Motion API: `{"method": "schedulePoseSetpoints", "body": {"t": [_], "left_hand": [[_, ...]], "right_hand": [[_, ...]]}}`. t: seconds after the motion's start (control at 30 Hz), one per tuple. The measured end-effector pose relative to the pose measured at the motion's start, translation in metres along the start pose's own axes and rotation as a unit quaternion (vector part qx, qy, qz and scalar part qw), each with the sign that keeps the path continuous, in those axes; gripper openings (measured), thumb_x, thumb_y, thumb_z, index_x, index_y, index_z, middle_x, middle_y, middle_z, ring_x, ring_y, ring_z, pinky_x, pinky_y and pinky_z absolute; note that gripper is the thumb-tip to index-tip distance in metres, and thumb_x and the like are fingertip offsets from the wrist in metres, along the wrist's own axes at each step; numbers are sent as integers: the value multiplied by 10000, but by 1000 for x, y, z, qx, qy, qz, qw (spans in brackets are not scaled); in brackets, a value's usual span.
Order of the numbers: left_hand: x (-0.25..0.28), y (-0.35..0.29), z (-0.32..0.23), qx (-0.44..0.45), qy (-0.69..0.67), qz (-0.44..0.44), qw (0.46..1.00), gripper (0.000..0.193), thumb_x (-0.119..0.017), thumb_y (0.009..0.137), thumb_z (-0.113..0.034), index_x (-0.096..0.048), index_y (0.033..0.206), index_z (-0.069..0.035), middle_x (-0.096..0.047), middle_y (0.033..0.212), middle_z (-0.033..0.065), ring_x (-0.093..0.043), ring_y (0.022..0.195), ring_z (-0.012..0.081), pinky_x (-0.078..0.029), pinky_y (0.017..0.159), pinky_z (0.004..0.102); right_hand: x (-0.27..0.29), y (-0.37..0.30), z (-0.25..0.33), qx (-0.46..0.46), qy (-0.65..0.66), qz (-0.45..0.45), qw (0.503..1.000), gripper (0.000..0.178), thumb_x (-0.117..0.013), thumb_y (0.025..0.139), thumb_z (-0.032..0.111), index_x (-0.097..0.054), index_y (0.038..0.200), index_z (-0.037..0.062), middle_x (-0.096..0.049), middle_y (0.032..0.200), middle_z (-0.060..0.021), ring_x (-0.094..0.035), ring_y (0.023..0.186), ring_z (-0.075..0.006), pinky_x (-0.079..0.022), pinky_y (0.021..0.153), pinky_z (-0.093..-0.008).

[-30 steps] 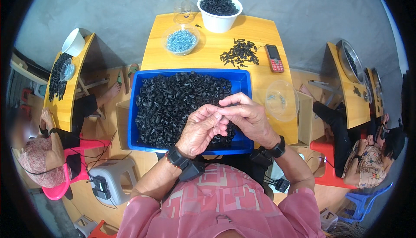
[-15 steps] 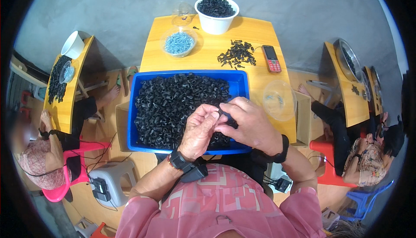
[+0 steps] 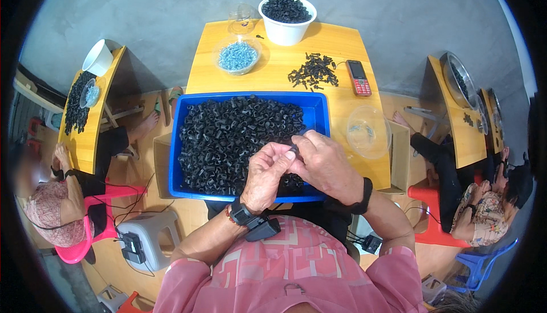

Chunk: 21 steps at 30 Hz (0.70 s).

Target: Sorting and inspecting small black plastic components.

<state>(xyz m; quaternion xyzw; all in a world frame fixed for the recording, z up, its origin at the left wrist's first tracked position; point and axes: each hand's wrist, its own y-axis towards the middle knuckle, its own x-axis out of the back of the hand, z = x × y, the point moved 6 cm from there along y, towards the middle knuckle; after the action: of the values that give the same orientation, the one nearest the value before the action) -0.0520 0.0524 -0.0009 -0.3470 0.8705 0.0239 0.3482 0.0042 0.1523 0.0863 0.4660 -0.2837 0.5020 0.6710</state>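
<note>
Over the right part of a blue tray (image 3: 173, 167), my left hand (image 3: 266, 171) and my right hand (image 3: 329, 163) meet at the fingertips. Between the left thumb and fingers is a small black plastic piece (image 3: 293, 149), mostly covered. The right thumb and forefinger are pinched close against it; whether they grip the same piece or something smaller is hidden. Many loose black plastic pieces (image 3: 228, 142), like small clips, fill the tray.
On the yellow table (image 3: 273, 73) stand a white bucket (image 3: 286, 32) of black pieces, a clear bowl of screws (image 3: 238, 56), a pile of black parts (image 3: 313, 71), a red phone (image 3: 359, 78) and a clear bowl (image 3: 369, 133) holding few screws. People sit at tables on both sides.
Both hands stay together over the tray. The right fingers have closed in and turned slightly around the piece, and the left hand has shifted a little.
</note>
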Motion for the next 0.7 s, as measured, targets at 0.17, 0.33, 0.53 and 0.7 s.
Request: {"method": "schedulePoseSetpoints", "body": {"t": [0.17, 0.33, 0.53, 0.7], "left_hand": [[-1, -1, -3, -15, 18, 2, 1000, 128, -656, 940, -115, -628, 1012, -12, -664, 871, 29, -607, 767, 83, -504, 753, 241], [-2, -1, -8, -65, 51, -12, 996, 87, -664, 928, -85, -647, 972, -12, -664, 855, 19, -594, 757, 66, -487, 727, 222], [-2, -5, -11, -81, 100, -36, 991, 46, -668, 914, -46, -661, 943, -10, -658, 847, 7, -576, 750, 56, -470, 716, 212], [-3, -5, -14, -92, 89, -35, 991, 43, -674, 904, -31, -663, 944, -20, -650, 829, -2, -563, 738, 46, -465, 700, 210]], "right_hand": [[0, -4, -2, 5, 4, 7, 1000, 381, -721, 774, 167, -594, 1074, -31, -578, 883, -159, -631, 804, -320, -515, 682, -397], [-5, -5, -3, -7, 23, 9, 1000, 367, -717, 797, 170, -582, 1074, -28, -572, 887, -162, -629, 803, -330, -519, 692, -403], [-13, -7, -9, -23, 70, 33, 997, 322, -706, 818, 154, -570, 1053, -19, -554, 883, -167, -620, 794, -346, -517, 675, -418], [-10, -2, -6, -6, 85, 33, 996, 301, -687, 831, 138, -568, 1056, -21, -552, 892, -172, -613, 788, -352, -512, 659, -427]]}}
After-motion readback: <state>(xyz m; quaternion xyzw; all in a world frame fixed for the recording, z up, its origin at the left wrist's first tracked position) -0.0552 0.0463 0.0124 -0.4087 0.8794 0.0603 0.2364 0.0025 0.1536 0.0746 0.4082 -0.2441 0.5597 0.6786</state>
